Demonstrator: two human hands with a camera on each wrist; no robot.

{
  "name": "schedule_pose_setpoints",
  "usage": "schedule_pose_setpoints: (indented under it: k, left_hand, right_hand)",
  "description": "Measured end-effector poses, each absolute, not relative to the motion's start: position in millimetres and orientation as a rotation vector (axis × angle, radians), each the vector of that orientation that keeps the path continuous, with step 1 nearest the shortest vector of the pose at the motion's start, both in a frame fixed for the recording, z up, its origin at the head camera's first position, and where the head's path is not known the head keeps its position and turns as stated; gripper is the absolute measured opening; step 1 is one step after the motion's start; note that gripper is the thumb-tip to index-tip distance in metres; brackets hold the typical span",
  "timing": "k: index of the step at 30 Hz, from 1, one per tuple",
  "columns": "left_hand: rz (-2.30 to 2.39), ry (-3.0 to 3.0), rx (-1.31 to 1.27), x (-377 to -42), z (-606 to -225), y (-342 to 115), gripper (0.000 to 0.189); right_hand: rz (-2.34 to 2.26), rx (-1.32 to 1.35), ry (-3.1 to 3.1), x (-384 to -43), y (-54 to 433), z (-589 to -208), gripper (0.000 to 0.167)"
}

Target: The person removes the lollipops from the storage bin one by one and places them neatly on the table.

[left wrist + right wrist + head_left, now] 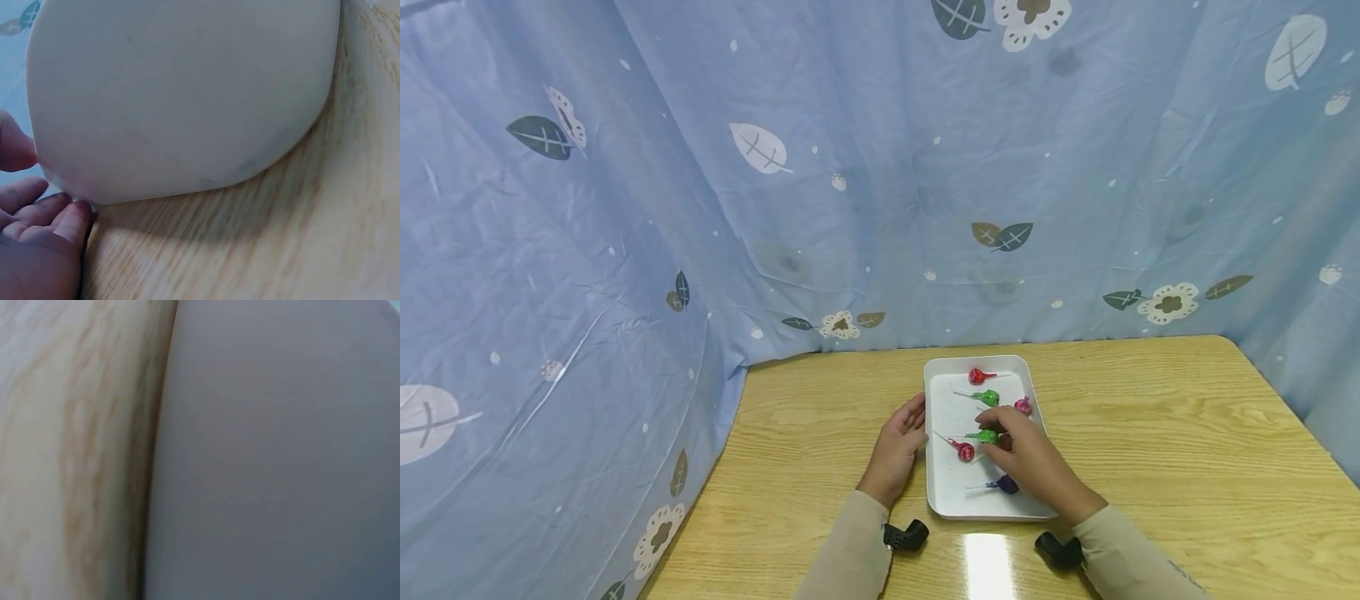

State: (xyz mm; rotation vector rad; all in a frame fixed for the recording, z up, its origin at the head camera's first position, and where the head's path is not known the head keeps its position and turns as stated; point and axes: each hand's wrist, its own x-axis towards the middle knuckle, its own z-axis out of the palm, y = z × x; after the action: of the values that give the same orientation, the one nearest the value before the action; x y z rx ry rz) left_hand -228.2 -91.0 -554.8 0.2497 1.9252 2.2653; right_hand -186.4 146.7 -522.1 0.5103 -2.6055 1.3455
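A white tray (pixel 947 492) lies on the wooden table, with several wrapped lollipops in it. My left hand (pixel 895 450) is at the tray's left side, its fingers touching the outer wall. In the left wrist view the thumb and fingertips of the left hand (pixel 44 237) meet the tray (pixel 187 100) near its edge. My right hand (pixel 1026 454) reaches over the tray's right side. Its thumb and forefinger stand apart around a green lollipop (pixel 985 436). Close by lie a red lollipop (pixel 964 451) and a purple lollipop (pixel 1006 484). The right wrist view shows no hand.
Farther back in the tray are another green lollipop (pixel 988 397), a red one (pixel 977 376) and a pink one (pixel 1023 406). Wooden tabletop (pixel 1172 433) surrounds the tray. A blue patterned curtain (pixel 880 275) hangs behind and to the left.
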Motion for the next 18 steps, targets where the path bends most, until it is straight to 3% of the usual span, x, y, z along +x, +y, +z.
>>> schedule_pose_setpoints:
  k: [5, 18]
  left_hand:
    - [2.277, 1.912, 0.258, -228.4, -555.6, -90.7, 0.072]
    - [2.274, 1.905, 0.266, -228.7, -554.0, -89.8, 0.073]
  right_hand:
    - [1.41, 0.477, -2.574, -185.9, 146.9, -521.3, 0.025]
    - [1.39, 0.551, -2.441, -187.2, 153.9, -519.7, 0.025]
